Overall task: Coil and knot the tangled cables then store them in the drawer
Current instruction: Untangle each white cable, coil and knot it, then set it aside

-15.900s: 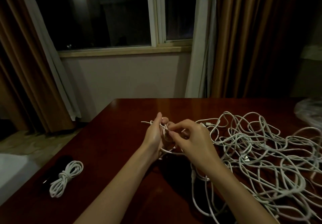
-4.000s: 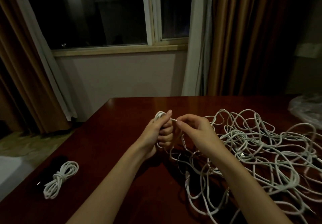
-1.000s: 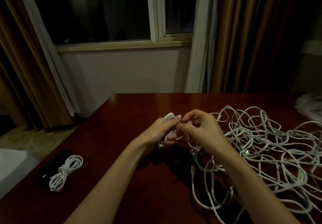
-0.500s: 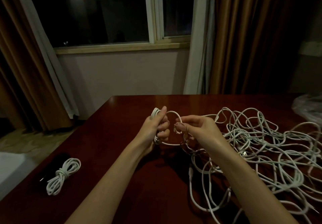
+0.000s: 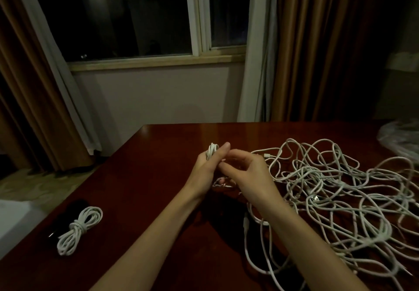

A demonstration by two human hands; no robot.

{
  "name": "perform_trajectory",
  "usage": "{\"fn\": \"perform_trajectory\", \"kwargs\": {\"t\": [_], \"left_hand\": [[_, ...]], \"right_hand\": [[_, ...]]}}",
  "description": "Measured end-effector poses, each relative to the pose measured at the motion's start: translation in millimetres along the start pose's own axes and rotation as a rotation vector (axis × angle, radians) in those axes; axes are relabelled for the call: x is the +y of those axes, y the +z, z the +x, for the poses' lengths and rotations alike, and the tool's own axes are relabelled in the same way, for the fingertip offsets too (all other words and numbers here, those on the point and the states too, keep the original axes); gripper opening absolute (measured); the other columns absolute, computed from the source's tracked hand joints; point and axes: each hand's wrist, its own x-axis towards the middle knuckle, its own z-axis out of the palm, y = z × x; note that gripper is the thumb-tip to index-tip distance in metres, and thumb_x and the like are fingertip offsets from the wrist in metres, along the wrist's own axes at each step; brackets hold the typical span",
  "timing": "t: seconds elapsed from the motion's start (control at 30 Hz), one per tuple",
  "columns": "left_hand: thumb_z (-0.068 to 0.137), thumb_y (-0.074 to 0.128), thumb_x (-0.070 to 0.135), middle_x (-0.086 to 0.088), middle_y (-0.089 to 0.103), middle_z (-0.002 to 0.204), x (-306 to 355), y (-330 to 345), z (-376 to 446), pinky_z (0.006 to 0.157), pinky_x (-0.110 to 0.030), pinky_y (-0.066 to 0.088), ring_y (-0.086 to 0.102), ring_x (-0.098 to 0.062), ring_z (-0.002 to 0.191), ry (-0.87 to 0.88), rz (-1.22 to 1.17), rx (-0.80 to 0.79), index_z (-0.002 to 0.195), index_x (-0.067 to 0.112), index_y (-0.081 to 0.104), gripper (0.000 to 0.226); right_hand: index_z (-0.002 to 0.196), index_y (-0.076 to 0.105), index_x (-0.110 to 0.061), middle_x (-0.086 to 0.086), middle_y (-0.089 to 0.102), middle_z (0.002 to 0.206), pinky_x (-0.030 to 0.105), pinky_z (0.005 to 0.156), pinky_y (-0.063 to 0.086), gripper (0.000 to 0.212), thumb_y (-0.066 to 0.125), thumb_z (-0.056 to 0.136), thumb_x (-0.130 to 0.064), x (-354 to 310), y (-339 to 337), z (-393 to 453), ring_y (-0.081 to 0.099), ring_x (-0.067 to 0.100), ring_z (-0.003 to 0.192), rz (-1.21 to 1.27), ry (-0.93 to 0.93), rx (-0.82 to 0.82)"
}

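Note:
My left hand [image 5: 207, 170] grips a small coil of white cable [image 5: 212, 151] above the dark red table [image 5: 147, 177]; loops stick out above my thumb and below my palm. My right hand [image 5: 247, 177] is just right of it, fingers curled near the strand that leads off the coil; the pinch itself is hidden. A big tangle of white cables [image 5: 340, 200] spreads over the table's right half. A finished knotted coil [image 5: 78, 230] lies at the left front. No drawer is in view.
A dark flat object [image 5: 65, 220] lies under the finished coil near the table's left edge. A clear plastic bag [image 5: 401, 139] sits at the far right. Beyond the table are a window and brown curtains.
My right hand has come back close against the left one, bringing another turn of cable onto the coil. The loop seen between my hands half a second ago is gone.

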Motion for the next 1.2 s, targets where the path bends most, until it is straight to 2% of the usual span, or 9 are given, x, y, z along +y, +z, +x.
{"fn": "perform_trajectory", "kwargs": {"t": [0.17,0.27,0.4,0.5,0.6,0.73,0.9,1.07,1.2], "left_hand": [[0.099,0.046,0.031,0.003,0.058,0.058,-2,-2,3,0.046,-0.020,0.046,0.056,-0.012,0.052,-0.023,-0.005,0.100,0.075,0.011,0.053,0.032],[0.100,0.042,0.035,0.005,0.054,0.051,-2,-7,5,0.045,-0.019,0.045,0.055,-0.008,0.046,-0.045,-0.043,0.142,0.069,0.012,0.050,0.039],[0.097,0.043,0.041,0.001,0.048,0.058,-1,-12,6,0.053,-0.022,0.041,0.047,-0.009,0.050,-0.067,-0.164,0.126,0.063,0.013,0.049,0.044],[0.087,0.050,0.043,0.003,0.052,0.060,2,-14,7,0.058,-0.023,0.043,0.051,-0.009,0.055,-0.121,-0.437,0.105,0.063,0.017,0.054,0.036],[0.090,0.050,0.041,0.001,0.048,0.065,3,-17,10,0.057,-0.022,0.047,0.051,-0.010,0.059,-0.161,-0.615,0.143,0.072,0.016,0.043,0.032],[0.100,0.042,0.043,0.001,0.045,0.067,3,-22,12,0.061,-0.024,0.047,0.050,-0.010,0.057,-0.194,-0.726,0.153,0.072,0.016,0.041,0.039],[0.092,0.046,0.046,0.004,0.038,0.060,6,-21,8,0.047,-0.018,0.043,0.041,-0.006,0.049,-0.256,-0.810,0.021,0.070,0.015,0.042,0.038],[0.095,0.042,0.048,0.006,0.030,0.049,11,-23,5,0.031,-0.011,0.027,0.029,-0.002,0.033,-0.297,-0.717,-0.088,0.065,0.015,0.042,0.044],[0.087,0.047,0.050,0.007,0.029,0.045,12,-21,4,0.031,-0.013,0.029,0.028,-0.002,0.032,-0.272,-0.481,-0.076,0.062,0.016,0.038,0.043]], "right_hand": [[0.116,0.057,-0.019,-0.001,0.067,0.094,0.022,0.064,0.054,0.030,0.068,0.088,-0.017,3,4,2,0.067,0.008,0.074,-0.091,0.073,-0.035],[0.107,0.063,-0.020,-0.003,0.069,0.097,0.021,0.061,0.053,0.024,0.071,0.086,-0.028,2,-1,1,0.070,0.009,0.076,-0.166,0.051,-0.058],[0.102,0.070,-0.022,-0.010,0.069,0.092,0.020,0.071,0.053,0.026,0.070,0.083,-0.041,2,-1,-2,0.066,0.002,0.080,-0.430,-0.064,-0.067],[0.092,0.074,-0.023,-0.003,0.069,0.078,0.033,0.070,0.055,0.023,0.065,0.087,-0.045,2,2,-3,0.065,0.009,0.073,-0.445,-0.076,-0.152],[0.088,0.077,-0.024,0.003,0.072,0.081,0.044,0.078,0.053,0.025,0.062,0.089,-0.045,0,3,-3,0.067,0.022,0.080,-0.329,-0.057,-0.246],[0.083,0.076,-0.019,0.002,0.069,0.073,0.035,0.068,0.051,0.022,0.065,0.089,-0.037,3,-1,-1,0.062,0.014,0.066,-0.454,-0.022,-0.252],[0.072,0.066,-0.022,-0.006,0.059,0.063,0.014,0.052,0.038,0.026,0.062,0.092,-0.037,10,-4,1,0.051,0.001,0.054,-0.665,0.044,-0.255],[0.066,0.063,-0.012,-0.009,0.050,0.050,0.012,0.048,0.034,0.034,0.064,0.090,-0.036,5,-12,4,0.044,0.000,0.045,-0.523,0.118,-0.249],[0.075,0.068,-0.005,-0.006,0.050,0.053,0.016,0.051,0.035,0.028,0.062,0.092,-0.025,-2,-15,5,0.044,0.003,0.048,-0.423,0.121,-0.223]]}}
